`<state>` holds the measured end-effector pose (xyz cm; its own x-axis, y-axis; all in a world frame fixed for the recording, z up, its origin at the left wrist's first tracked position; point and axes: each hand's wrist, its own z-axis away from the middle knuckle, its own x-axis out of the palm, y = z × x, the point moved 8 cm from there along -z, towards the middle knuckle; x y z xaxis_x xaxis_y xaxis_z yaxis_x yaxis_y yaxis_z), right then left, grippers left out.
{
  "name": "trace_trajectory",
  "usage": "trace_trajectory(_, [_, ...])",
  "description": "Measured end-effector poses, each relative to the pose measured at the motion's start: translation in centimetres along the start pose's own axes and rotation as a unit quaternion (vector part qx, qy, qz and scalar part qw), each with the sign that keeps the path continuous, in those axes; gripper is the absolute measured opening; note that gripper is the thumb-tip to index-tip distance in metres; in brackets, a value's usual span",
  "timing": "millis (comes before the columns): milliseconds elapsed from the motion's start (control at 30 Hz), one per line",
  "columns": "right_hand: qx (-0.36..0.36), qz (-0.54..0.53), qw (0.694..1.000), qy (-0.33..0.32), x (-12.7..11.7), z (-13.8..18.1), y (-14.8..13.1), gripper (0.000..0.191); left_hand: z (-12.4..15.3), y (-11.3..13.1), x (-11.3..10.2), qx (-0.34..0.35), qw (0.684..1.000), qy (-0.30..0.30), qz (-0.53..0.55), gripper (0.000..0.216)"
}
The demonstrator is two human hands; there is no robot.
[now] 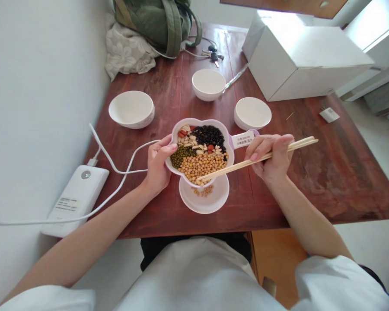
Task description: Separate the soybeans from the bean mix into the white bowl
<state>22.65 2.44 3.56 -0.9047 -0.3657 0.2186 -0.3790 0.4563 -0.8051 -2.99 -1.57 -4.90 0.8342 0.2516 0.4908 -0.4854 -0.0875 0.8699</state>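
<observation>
My left hand (157, 164) grips the left rim of a flower-shaped bowl (181, 126) filled with mixed beans: black, green, yellow, and pale seeds with a few red ones. The bowl is lifted and tilted over a small white bowl (214, 201) that holds a few yellow beans. My right hand (272, 157) is closed on a pair of wooden chopsticks (298, 144). Their tips rest among the yellow beans at the bowl's near edge.
Three empty white bowls stand behind: left (131, 109), middle (208, 84), right (253, 113). A white power bank (74, 201) with a cable lies at the left edge. A white box (304, 60), keys (213, 55) and a green backpack (158, 21) sit at the back of the wooden table (327, 172).
</observation>
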Motion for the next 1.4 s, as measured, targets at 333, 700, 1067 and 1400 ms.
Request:
trace_trajectory(333, [-0.061, 0.14, 0.988, -0.024, 0.5, 0.3, -1.4, 0.06, 0.0, 0.0, -0.1, 0.01, 1.0, 0.003, -0.014, 0.021])
trace_trajectory(700, [-0.033, 0.143, 0.988, -0.039, 0.6, 0.6, -0.6, 0.064, 0.2, 0.4, 0.9, -0.006, 1.0, -0.017, -0.004, 0.023])
trace_trajectory(1067, [-0.039, 0.061, 0.997, -0.022, 0.6, 0.3, -0.4, 0.056, 0.5, 0.7, 1.5, -0.014, 0.999, -0.049, -0.015, 0.023])
trace_trajectory(1400, [0.018, 0.015, 0.999, 0.023, -0.5, 0.4, 0.5, 0.061, 0.5, 0.8, 1.6, -0.022, 0.998, -0.046, -0.023, 0.027])
